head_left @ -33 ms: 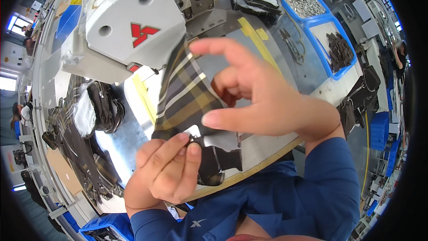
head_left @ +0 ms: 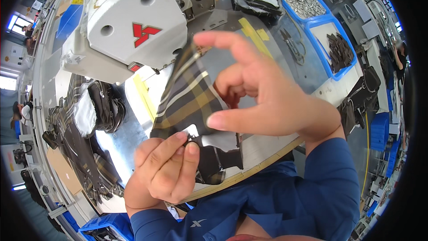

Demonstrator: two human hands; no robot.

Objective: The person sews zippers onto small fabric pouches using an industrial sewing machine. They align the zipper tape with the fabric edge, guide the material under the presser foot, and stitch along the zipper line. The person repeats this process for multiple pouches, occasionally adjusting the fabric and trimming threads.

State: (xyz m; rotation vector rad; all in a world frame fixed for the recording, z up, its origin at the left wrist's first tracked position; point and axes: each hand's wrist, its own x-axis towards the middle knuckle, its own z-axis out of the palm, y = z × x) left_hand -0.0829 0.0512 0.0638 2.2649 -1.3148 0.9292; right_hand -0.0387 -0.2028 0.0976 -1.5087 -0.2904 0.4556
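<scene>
Now pinching a small dark metal fitting [head_left: 191, 139] at the lower edge of the brown-and-yellow plaid fabric piece [head_left: 189, 102] with left hand [head_left: 162, 169]. Holding that fabric up before the white sewing machine [head_left: 133, 22] with right hand [head_left: 263, 93], thumb and forefinger spread wide; no shift visible from the other frame.

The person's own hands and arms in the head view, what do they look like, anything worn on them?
Both hands are bare: no gloves, and no rings or watch that show. The left hand and the right hand have short, plain, unpainted nails. Each forearm comes from the lower edge in a dark blue long sleeve that ends at the wrist. A small white mark sits on the blue cloth low in the picture.
</scene>
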